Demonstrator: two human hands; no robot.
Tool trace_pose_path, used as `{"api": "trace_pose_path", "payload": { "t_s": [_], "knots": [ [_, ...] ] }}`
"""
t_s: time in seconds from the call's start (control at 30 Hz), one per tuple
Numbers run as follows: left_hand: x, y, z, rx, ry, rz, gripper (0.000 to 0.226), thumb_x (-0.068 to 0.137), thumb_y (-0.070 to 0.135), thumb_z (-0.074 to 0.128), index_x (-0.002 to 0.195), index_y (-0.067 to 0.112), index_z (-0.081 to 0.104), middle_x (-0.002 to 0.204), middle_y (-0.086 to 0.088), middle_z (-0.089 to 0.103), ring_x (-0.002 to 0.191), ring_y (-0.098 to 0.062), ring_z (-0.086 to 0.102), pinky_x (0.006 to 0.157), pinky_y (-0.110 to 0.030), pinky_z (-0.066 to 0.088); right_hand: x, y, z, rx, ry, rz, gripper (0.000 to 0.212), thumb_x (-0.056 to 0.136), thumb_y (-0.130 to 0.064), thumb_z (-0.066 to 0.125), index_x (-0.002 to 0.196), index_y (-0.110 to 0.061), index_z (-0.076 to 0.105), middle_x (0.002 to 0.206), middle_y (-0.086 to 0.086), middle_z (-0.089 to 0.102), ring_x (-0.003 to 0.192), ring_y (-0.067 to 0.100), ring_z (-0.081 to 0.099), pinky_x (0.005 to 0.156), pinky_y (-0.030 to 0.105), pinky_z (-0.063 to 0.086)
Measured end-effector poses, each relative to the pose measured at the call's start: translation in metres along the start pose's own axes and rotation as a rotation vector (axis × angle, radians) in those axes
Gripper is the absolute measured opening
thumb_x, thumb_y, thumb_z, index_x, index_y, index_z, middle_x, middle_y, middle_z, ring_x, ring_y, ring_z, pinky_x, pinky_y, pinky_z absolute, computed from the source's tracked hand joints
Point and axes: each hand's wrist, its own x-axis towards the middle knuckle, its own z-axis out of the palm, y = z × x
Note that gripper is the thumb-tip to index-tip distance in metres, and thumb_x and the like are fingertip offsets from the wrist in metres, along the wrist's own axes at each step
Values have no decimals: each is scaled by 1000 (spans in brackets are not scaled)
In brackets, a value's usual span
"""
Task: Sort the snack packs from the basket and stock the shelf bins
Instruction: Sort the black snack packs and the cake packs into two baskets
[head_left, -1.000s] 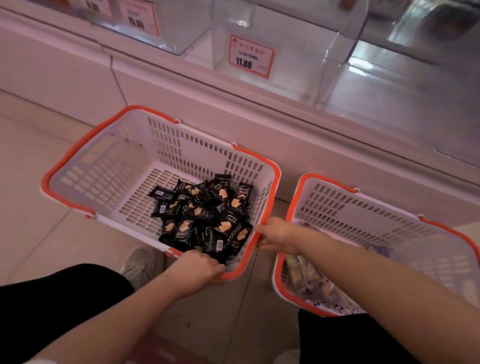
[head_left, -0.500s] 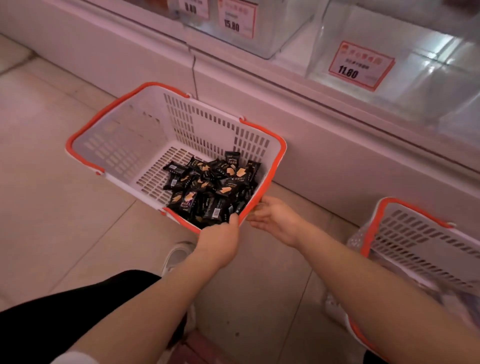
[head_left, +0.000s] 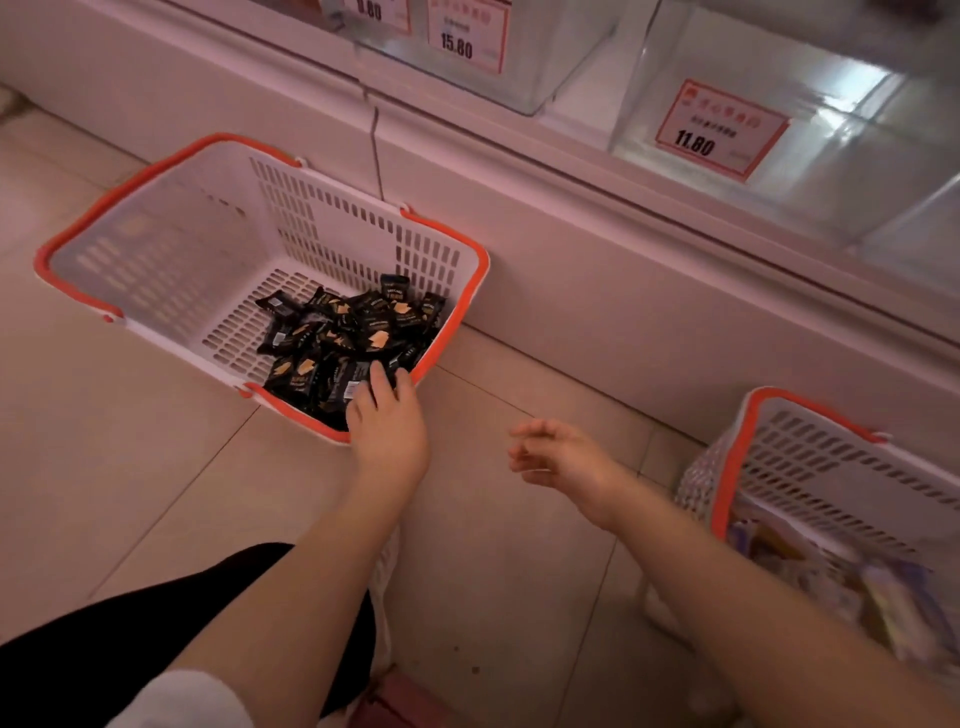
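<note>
Fingers of the left hand (head_left: 387, 423) reach over the near rim of the basket (head_left: 156, 176) and lie on the black packs (head_left: 348, 338) at its near corner. They look fairly straight, touching the top packs; whether any pack is pinched under them I cannot tell. The right hand (head_left: 561, 457) hangs in the air over the floor (head_left: 130, 467), apart from both baskets, its fingers loosely curled and holding nothing.

The packs, all one kind by the look of them, lie heaped at the right end of the basket, which sits on the floor against the shelf base. A second basket (head_left: 810, 467) stands at the right edge of the view with pale, mixed packs in it, too blurred to name.

Above, the clear bins (head_left: 779, 93) on the shelf carry price tags, among them 15.80 (head_left: 457, 44) and 11.80 (head_left: 696, 143). What shows of the bin behind the 11.80 tag holds no packs.

Judged from this, the sorting seems well on, with one kind gathered apart, while stocking has hardly begun: the heap is still to be lifted into a bin, and the second basket is still to be dealt with.
</note>
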Motion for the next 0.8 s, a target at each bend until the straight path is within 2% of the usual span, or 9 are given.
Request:
{"api": "trace_pose_path", "payload": {
  "t_s": [0.1,0.27,0.33,0.4,0.43,0.5,0.6,0.67,0.8],
  "knots": [
    [-24,50,1,-68,9,208,60,90,14,42,145,9,19,156,-13,-3,142,-30,6,113,-41,15,-32,24,-44,-27,198,19,17,94,0,43,102,-8,55,77,3,59,66,14,57,61,20,44],
    [-99,153,22,-117,-245,734,48,91,13,39,138,11,35,156,-10,5,143,-28,4,114,-41,11,-106,64,-120,-67,469,-38,22,93,9,40,85,-6,55,71,8,56,61,17,50,53,16,41],
    [-127,180,33,-82,-283,959,43,92,13,39,135,10,41,155,-10,12,142,-27,8,113,-40,14,-133,84,-153,-213,600,-41,25,92,9,41,80,-5,58,77,11,59,70,23,52,64,24,45],
    [-148,201,43,-9,-287,1149,40,93,16,40,131,7,44,152,-12,21,140,-26,16,112,-38,19,-159,107,-184,-487,652,7,21,91,6,43,97,0,62,98,14,63,90,26,57,81,32,43],
    [-157,209,47,41,-290,1223,38,93,18,40,129,5,45,147,-14,28,136,-28,24,109,-38,23,-173,118,-198,-637,609,46,26,92,3,43,112,0,59,110,14,62,102,27,57,86,32,41],
    [-170,218,54,147,-348,1319,36,96,24,37,126,6,46,135,-15,42,124,-32,40,100,-41,33,-196,144,-222,-828,386,143,51,93,-2,42,142,-7,33,132,14,53,123,30,48,94,29,37],
    [-182,221,63,390,-466,1376,42,98,38,34,127,9,42,125,-18,53,111,-35,53,87,-42,43,-222,185,-241,-1119,104,332,77,89,-4,44,150,-25,1,151,11,31,135,27,35,105,31,33],
    [-186,222,66,544,-453,1396,44,98,41,35,128,9,39,119,-20,58,106,-37,57,82,-42,45,-231,206,-246,-1310,117,391,77,88,-4,42,150,-30,4,151,10,30,132,27,40,102,34,37],
    [-188,224,67,596,-417,1377,39,100,38,33,124,9,40,114,-19,61,102,-37,58,80,-41,45,-228,212,-247,-1505,159,343,50,94,-13,38,142,-19,23,141,10,43,121,27,50,93,38,43]
  ]
}}
